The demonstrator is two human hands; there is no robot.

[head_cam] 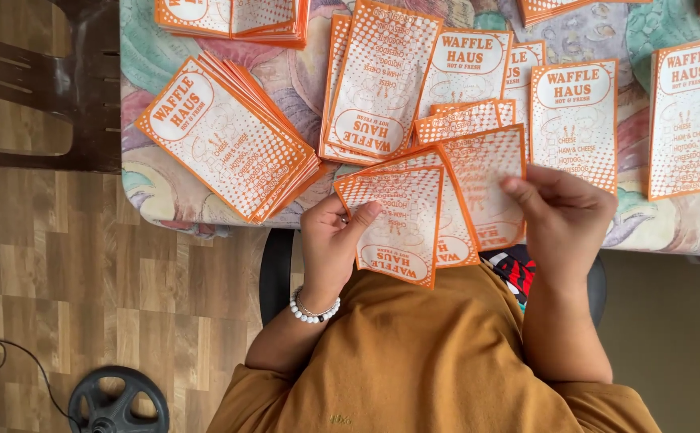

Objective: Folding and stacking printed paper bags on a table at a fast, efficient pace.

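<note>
Right above my lap, my left hand (330, 240) pinches one orange paper bag (394, 224), long axis 12-to-6; my right hand (562, 216) grips another bag (486, 180) at 3 o'clock, by the bench (302, 80).

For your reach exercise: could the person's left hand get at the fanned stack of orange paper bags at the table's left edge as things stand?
Probably not freely: the left hand is holding paper bags. The fanned stack lies uncovered up and to its left.

The flat paper bags (398, 228) are white with orange edges and orange dots. The desk cloth (302, 76) has pink, green and blue swirls. The shirt (422, 361) is mustard yellow.
</note>
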